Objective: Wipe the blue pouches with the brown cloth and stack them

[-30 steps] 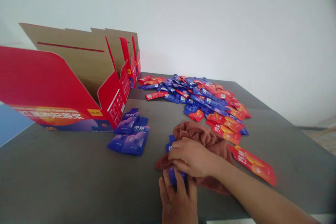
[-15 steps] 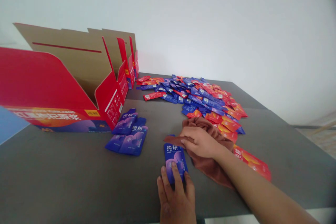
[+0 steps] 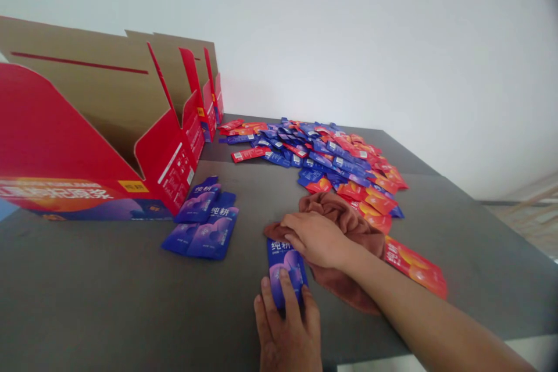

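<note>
A blue pouch point(image 3: 289, 267) with purple fruit print lies face up on the table in front of me. My left hand point(image 3: 288, 325) rests on its lower end, fingers stretched out and spread, pressing it down with the thumb along its right edge. In my right hand point(image 3: 316, 238) is a brown cloth point(image 3: 349, 293), bunched up. Part of the cloth covers the pouch's top end, where the fingers press down. A red pouch point(image 3: 416, 267) lies partly under the cloth and forearm. Left of my hands, several blue pouches point(image 3: 213, 232) overlap in a small group.
Open red cardboard boxes point(image 3: 163, 168) stand in a row along the left side of the dark grey table point(image 3: 131, 302). A large heap of red and blue pouches point(image 3: 335, 157) spreads across the back, reaching down the right. Behind the table is a white wall point(image 3: 349, 35).
My right hand has shifted slightly left with the cloth, which now covers more of the pouch's top end. My left hand stays on the pouch. The whole view has shifted a little.
</note>
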The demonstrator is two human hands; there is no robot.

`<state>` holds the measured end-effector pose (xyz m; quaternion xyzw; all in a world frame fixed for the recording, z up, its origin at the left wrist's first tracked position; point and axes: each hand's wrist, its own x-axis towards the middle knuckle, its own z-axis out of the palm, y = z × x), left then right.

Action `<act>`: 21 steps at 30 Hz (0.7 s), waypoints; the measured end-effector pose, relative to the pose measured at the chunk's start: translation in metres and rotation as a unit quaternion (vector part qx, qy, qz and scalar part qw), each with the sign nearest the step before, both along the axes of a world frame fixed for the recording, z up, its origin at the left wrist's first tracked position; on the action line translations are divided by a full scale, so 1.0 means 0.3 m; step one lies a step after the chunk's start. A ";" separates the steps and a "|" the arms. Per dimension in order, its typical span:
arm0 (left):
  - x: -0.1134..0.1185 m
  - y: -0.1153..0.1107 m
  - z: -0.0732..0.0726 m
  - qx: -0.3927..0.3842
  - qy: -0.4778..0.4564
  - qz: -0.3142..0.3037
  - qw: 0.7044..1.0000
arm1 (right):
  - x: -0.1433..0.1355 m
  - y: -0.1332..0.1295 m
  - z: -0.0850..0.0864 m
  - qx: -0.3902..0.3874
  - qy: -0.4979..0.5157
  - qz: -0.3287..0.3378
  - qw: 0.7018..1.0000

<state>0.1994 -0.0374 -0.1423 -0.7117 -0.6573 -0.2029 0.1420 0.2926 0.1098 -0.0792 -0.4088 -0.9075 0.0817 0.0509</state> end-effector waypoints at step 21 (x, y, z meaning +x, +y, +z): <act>-0.001 -0.004 -0.022 -0.006 0.008 0.001 1.000 | -0.023 -0.026 0.005 -0.008 0.012 0.028 1.000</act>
